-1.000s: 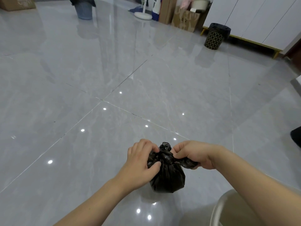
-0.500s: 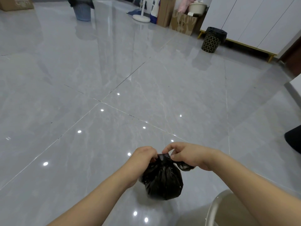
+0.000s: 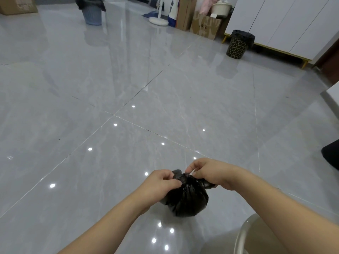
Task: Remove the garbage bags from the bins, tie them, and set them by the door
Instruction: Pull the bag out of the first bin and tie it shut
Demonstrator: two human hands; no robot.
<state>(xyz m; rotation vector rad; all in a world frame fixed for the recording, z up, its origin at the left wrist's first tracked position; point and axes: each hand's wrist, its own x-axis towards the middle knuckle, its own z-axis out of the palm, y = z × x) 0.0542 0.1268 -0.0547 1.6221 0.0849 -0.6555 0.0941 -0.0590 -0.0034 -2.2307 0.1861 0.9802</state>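
Note:
A small black garbage bag (image 3: 186, 199) hangs low over the grey floor in front of me, its neck gathered into a knot. My left hand (image 3: 161, 182) pinches the left side of the knot. My right hand (image 3: 209, 173) grips the bag's loose end on the right, thumb and forefinger raised over the knot. A beige bin (image 3: 255, 235) shows its rim at the bottom right. Far back stand a blue bin (image 3: 91, 14) and a black honeycomb-patterned bin (image 3: 236, 45), each lined with a dark bag.
Cardboard boxes (image 3: 203, 25), a fan base (image 3: 158, 21) and a bowl crowd the far wall beside a white cabinet (image 3: 286, 24). A box (image 3: 17, 5) sits at the far left. A dark object (image 3: 331, 156) juts in at the right edge.
The bag has been lowered slightly toward me, and both hands shifted on the knot; the right thumb and forefinger now lift above it. The view tilted up a little.

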